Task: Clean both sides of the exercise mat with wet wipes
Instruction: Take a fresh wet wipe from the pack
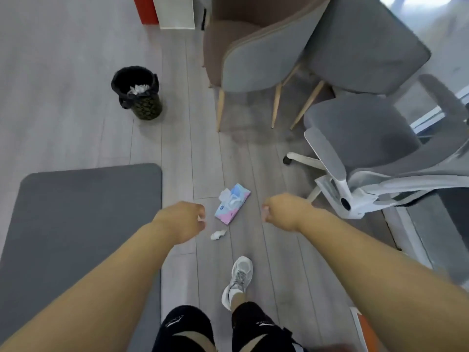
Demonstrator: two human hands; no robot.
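Note:
A dark grey exercise mat (76, 219) lies flat on the floor at the left. A pink and blue pack of wet wipes (232, 204) lies on the floor to its right, with a wipe sticking out of its top. A crumpled white wipe (217, 234) lies just below the pack. My left hand (184, 221) hangs above the floor left of the pack, fingers loosely curled, holding nothing. My right hand (284, 212) hangs right of the pack, fingers loosely curled and empty too. Both hands are apart from the pack and the mat.
A black bin (138, 94) with used wipes inside stands at the back left. Two grey and brown chairs (266, 54) stand behind the pack. A grey office chair (368, 158) is on the right. My foot in a white shoe (238, 280) stands below the pack.

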